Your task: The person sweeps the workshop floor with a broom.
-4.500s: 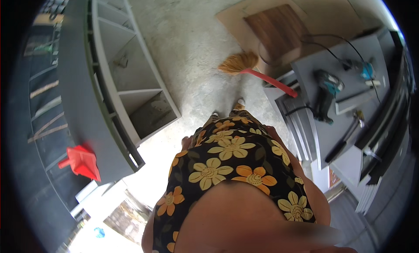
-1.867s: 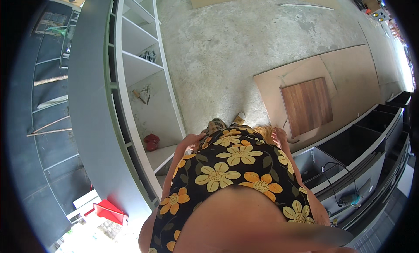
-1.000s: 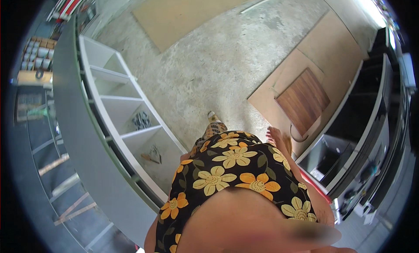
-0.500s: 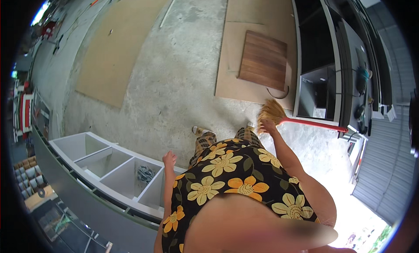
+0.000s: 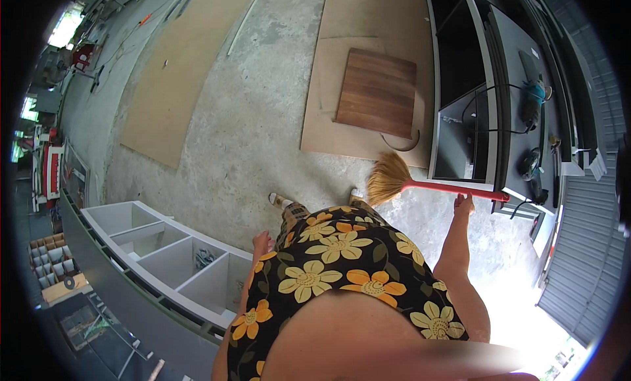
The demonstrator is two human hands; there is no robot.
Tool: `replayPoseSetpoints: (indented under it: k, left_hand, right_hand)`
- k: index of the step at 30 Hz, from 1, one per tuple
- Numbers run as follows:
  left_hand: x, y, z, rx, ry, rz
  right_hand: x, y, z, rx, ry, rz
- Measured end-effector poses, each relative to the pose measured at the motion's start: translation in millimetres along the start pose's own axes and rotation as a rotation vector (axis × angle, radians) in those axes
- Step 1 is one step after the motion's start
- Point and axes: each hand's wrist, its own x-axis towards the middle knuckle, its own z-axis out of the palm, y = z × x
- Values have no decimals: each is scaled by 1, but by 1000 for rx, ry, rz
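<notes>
A broom (image 5: 389,177) with straw-coloured bristles and a red handle extends to the right beside the dark cabinet. My right hand (image 5: 464,205) reaches to its handle, the fingertips at the handle's near edge and not visibly wrapped round it. At my left side hangs my left hand (image 5: 263,242), empty, its fingers loosely bent, near the low white-and-grey shelf unit (image 5: 172,242). That unit has several open compartments, one with a greyish bundle inside.
A brown wooden panel (image 5: 377,92) rests on a tan board (image 5: 315,128) ahead. Another long tan board (image 5: 172,85) lies at left. On the right stands a dark cabinet (image 5: 430,85), with corded power tools (image 5: 532,105) on dark panels. Concrete floor (image 5: 246,125) runs between the boards.
My right hand has moved right, from the broom's bristles to its red handle. My left hand stays low at my side. The whole view has shifted slightly.
</notes>
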Motion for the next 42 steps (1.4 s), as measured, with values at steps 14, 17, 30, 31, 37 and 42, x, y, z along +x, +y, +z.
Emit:
replayPoseSetpoints:
  k: [14,17,30,31,37,42]
  left_hand:
    - [-24,-46,7,327,34,116]
    - [-42,-34,12,321,13,89]
    - [-31,-34,13,331,-59,54]
    - [-32,-33,14,376,-75,143]
    - [-27,-32,20,629,-176,678]
    - [-12,-3,27,612,-216,582]
  right_hand:
    - [90,-67,-29,223,-146,35]
    - [100,-62,-30,192,-135,5]
    - [74,-64,-38,132,-246,-45]
    - [65,-60,-39,104,-273,-68]
    - [-48,-26,-52,-376,-581,7]
    - [-120,25,-49,-472,-942,126]
